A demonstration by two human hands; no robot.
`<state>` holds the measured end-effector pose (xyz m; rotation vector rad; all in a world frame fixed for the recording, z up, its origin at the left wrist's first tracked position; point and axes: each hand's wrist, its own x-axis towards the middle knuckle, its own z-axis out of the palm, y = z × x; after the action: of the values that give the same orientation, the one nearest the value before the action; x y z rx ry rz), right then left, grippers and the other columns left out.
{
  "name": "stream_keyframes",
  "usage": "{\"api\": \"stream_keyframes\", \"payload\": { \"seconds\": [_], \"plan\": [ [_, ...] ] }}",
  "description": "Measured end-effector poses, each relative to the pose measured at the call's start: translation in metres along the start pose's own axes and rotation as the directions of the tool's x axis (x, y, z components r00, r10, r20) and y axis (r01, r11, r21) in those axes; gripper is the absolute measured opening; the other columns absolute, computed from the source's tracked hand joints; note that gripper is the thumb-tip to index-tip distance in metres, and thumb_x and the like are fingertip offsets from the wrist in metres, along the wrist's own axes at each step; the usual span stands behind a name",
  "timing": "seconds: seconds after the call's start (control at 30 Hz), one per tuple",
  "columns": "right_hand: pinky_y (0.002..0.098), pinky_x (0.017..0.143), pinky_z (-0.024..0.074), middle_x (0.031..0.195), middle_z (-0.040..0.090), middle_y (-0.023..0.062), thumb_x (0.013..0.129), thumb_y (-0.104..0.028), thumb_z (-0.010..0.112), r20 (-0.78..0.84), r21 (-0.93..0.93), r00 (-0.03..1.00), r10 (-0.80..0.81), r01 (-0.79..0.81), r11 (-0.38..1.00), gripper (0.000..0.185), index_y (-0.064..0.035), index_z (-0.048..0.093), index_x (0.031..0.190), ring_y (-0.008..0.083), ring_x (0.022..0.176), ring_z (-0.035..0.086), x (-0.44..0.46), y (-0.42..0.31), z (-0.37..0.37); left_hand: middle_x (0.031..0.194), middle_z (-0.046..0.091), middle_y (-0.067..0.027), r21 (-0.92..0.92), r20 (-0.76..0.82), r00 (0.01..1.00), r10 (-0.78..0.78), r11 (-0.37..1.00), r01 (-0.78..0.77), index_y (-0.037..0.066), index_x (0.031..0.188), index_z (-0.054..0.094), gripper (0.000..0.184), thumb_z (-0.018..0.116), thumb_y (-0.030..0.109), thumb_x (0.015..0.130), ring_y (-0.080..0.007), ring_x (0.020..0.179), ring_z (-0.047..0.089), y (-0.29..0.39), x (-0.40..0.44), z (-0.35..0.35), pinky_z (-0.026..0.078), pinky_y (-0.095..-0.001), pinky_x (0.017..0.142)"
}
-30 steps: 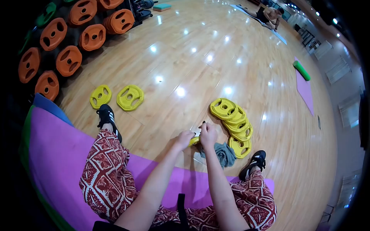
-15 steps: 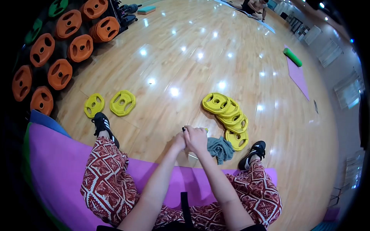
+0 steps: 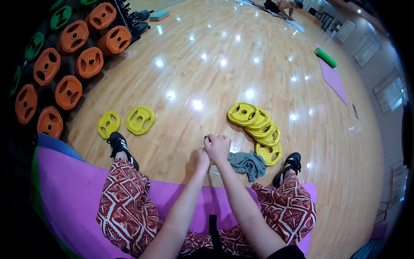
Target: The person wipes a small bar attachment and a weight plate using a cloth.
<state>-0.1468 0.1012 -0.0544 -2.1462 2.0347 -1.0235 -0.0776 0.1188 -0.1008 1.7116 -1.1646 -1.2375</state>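
Observation:
My left hand [image 3: 201,159] and my right hand [image 3: 217,147] meet in front of me, above the floor, with the right one slightly farther forward. Both have curled fingers. Whatever they grip is mostly covered; only a small yellowish bit shows under them, too little to name. Just right of my hands a crumpled grey-green cloth [image 3: 247,164] lies on the floor. Beyond it, several yellow weight plates [image 3: 243,113] overlap in a curved row. Two separate yellow plates, one nearer the middle [image 3: 140,120] and one by my left shoe [image 3: 108,124], lie flat.
A purple mat [image 3: 64,185] spreads beneath my legs. Orange weight plates [image 3: 68,92] and green ones [image 3: 61,17] hang on a rack at left. A green foam roller [image 3: 325,58] rests on a pink mat [image 3: 334,82] at right. Another person [image 3: 282,7] is on a far mat.
My hands remain together, with the right one shifted slightly upward and left and its grip turned. The view has tilted a little. The far person has leaned lower toward the mat.

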Motion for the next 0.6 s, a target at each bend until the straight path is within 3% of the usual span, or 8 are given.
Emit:
{"api": "stream_keyframes", "payload": {
  "seconds": [0.07,0.3,0.37,0.4,0.43,0.47,0.57,0.6],
  "plan": [
    [0.0358,0.067,0.0390,0.052,0.053,0.0100,0.072,-0.020,0.053,-0.042,0.005,0.999,0.014,-0.014,1.000,0.016,-0.0079,0.060,0.064,0.0259,0.052,0.053,-0.001,0.000,0.005,0.073,0.058,-0.0244,-0.040,-0.066,0.998,0.017,0.999,-0.020,-0.004,0.074,0.060,0.045,0.042,0.037,0.079,-0.0346,0.073,0.057,-0.014,0.011,0.005,0.041,-0.0421,0.064],
    [0.0383,0.080,0.0340,0.064,0.058,0.0090,0.074,-0.019,0.050,0.039,0.105,0.992,0.120,-0.124,0.987,0.016,-0.0081,0.060,0.079,0.0230,0.067,0.056,-0.008,-0.008,-0.016,0.074,0.059,-0.0223,0.141,-0.022,0.998,0.055,0.989,-0.051,-0.001,0.075,0.060,0.041,0.043,0.037,0.079,-0.0357,0.073,0.057,0.000,0.010,0.005,0.043,-0.0425,0.064],
    [0.0402,0.084,0.0315,0.070,0.060,0.0090,0.075,-0.020,0.050,0.096,0.132,0.986,0.140,-0.152,0.980,0.019,-0.0081,0.060,0.086,0.0220,0.074,0.057,-0.016,-0.019,-0.018,0.074,0.060,-0.0199,0.196,0.027,0.922,0.386,0.902,-0.384,0.002,0.077,0.060,0.037,0.044,0.035,0.079,-0.0315,0.072,0.059,-0.018,0.022,0.012,0.045,-0.0394,0.063],
    [0.0421,0.087,0.0291,0.078,0.059,0.0107,0.075,-0.023,0.050,0.083,0.143,0.995,0.056,-0.067,0.987,0.024,-0.0084,0.057,0.094,0.0225,0.082,0.055,-0.022,-0.023,-0.015,0.073,0.061,-0.0149,-0.144,0.035,0.975,0.222,0.966,-0.215,0.004,0.080,0.059,0.031,0.046,0.032,0.079,-0.0252,0.069,0.060,-0.086,0.054,0.037,0.046,-0.0360,0.062],
    [0.0439,0.090,0.0267,0.086,0.059,0.0125,0.076,-0.025,0.050,0.070,0.154,0.997,-0.031,0.020,0.988,0.031,-0.0086,0.054,0.102,0.0229,0.090,0.053,-0.027,-0.025,-0.015,0.073,0.061,-0.0149,-0.143,0.038,0.975,0.221,0.966,-0.213,0.004,0.080,0.059,0.031,0.046,0.032,0.079,-0.0252,0.069,0.060,-0.079,0.048,0.036,0.046,-0.0360,0.062],
    [0.0443,0.092,0.0246,0.095,0.057,0.0122,0.077,-0.028,0.048,0.143,0.125,0.989,-0.020,0.002,0.992,0.035,-0.0083,0.051,0.106,0.0230,0.098,0.050,-0.029,-0.026,-0.022,0.073,0.061,-0.0131,-0.289,0.059,0.960,0.274,0.925,-0.247,0.004,0.082,0.059,0.031,0.046,0.032,0.079,-0.0236,0.069,0.059,-0.066,0.038,0.032,0.046,-0.0356,0.062],
    [0.0461,0.093,0.0231,0.095,0.059,0.0102,0.080,-0.028,0.044,0.209,0.145,0.977,0.048,-0.080,0.986,0.036,-0.0064,0.049,0.109,0.0231,0.099,0.050,-0.028,-0.012,-0.023,0.073,0.062,-0.0096,-0.551,0.072,0.921,0.383,0.785,-0.283,0.004,0.084,0.059,0.029,0.048,0.031,0.079,-0.0202,0.069,0.059,-0.018,0.006,0.008,0.046,-0.0349,0.062],
    [0.0465,0.093,0.0230,0.092,0.059,0.0110,0.082,-0.029,0.042,0.165,0.156,0.985,0.044,-0.070,0.985,0.033,-0.0065,0.052,0.104,0.0238,0.097,0.051,-0.026,-0.011,-0.023,0.075,0.061,-0.0088,-0.183,0.133,0.919,0.372,0.920,-0.346,0.004,0.084,0.058,0.028,0.046,0.029,0.080,-0.0199,0.070,0.058,-0.005,-0.001,0.000,0.046,-0.0341,0.063]
  ]
}}
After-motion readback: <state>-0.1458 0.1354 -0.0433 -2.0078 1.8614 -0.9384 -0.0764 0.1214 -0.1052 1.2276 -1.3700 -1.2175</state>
